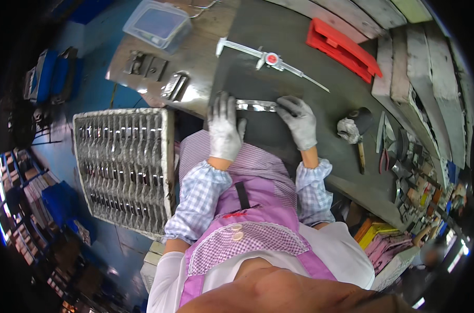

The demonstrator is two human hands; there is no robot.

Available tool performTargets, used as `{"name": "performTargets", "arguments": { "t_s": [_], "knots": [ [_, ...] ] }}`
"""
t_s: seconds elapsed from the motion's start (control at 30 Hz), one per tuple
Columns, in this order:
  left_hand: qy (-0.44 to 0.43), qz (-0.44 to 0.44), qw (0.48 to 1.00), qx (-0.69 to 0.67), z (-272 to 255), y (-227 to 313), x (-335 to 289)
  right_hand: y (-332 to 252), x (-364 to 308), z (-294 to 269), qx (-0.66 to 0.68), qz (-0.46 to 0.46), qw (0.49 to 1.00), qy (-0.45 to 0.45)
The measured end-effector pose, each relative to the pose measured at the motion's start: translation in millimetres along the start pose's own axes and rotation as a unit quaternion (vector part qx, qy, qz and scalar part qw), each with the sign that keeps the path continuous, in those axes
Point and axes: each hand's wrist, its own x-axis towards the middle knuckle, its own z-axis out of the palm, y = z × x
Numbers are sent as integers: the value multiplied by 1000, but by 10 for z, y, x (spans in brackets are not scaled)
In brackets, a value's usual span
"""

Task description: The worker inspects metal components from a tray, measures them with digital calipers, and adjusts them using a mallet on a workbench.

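Observation:
A short, shiny metal strip lies crosswise on the dark work surface in front of me. My left hand, in a pale grey glove, rests flat at the strip's left end, fingers stretched forward and thumb apart. At the other end, the gloved fingers of my right hand are bent and closed on the strip's tip. Beyond both hands lies a dial caliper with a red-centred face, its long rod pointing to the right.
At my left stands a rack tray with rows of shiny metal pieces. Metal blocks and a clear plastic box occupy the far left. A red holder, a mallet and pliers lie to the right.

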Motion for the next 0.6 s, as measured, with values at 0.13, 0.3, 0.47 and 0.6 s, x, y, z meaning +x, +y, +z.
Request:
{"name": "performTargets", "arguments": {
  "t_s": [0.13, 0.3, 0.47, 0.6],
  "knots": [
    [26, 20, 999, -6, 60, 81, 37, 78, -104, 188, -59, -46, 992, 102],
    [5, 19, 1000, 10, 84, 147, 86, 128, -109, 116, -30, -20, 994, 100],
    [32, -28, 999, 16, 0, 1, -25, -346, -108, 163, -211, -138, 968, 22],
    [75, -48, 990, -108, -103, 23, -125, -586, -16, 328, -101, -77, 992, 18]
  ]
}}
